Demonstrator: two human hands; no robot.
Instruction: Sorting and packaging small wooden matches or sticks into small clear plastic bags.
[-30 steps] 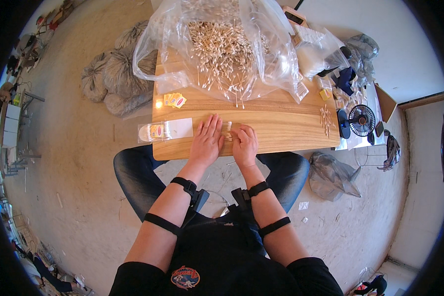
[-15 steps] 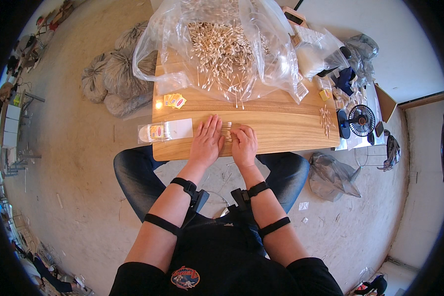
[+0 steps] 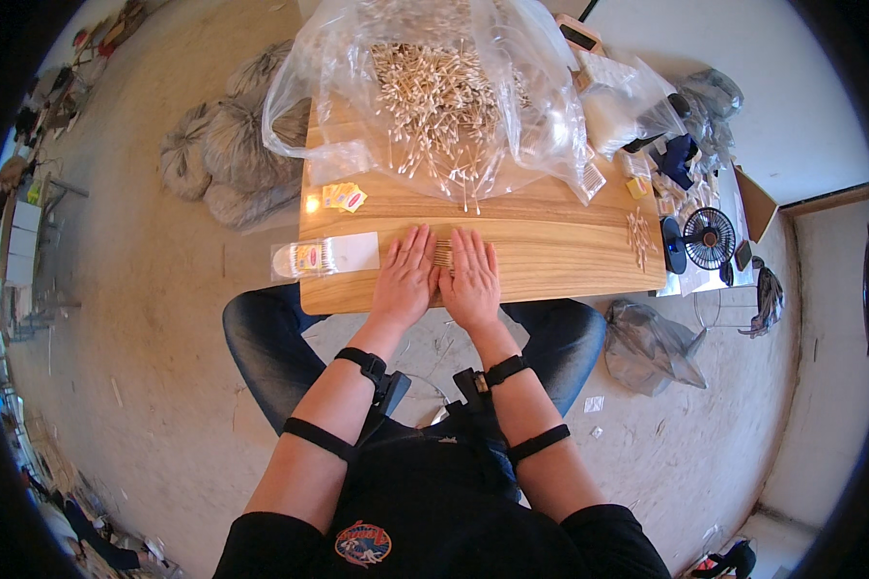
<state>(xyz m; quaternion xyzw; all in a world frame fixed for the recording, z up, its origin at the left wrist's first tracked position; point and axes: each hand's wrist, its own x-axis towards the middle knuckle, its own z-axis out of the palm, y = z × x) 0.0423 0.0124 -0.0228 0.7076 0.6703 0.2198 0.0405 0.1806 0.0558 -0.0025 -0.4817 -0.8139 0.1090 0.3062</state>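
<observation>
My left hand [image 3: 407,273] and my right hand [image 3: 471,278] lie flat, palms down, side by side on the near edge of a wooden table [image 3: 560,246]. Between them, a small bundle of cotton swabs [image 3: 442,256] shows, pressed at its sides by both hands. A large clear plastic bag [image 3: 434,92] full of loose cotton swabs sits at the table's far side. A flat clear packet of swabs [image 3: 323,257] with a white label lies just left of my left hand, overhanging the table's left edge.
Small yellow labels [image 3: 343,197] lie at the left. A few loose swabs [image 3: 637,236] lie at the right end. A small black fan [image 3: 710,237] and clutter stand right of the table. Grey sacks [image 3: 217,159] rest on the floor to the left.
Both hands have barely shifted; they stay pressed around the swab bundle at the table's near edge.
</observation>
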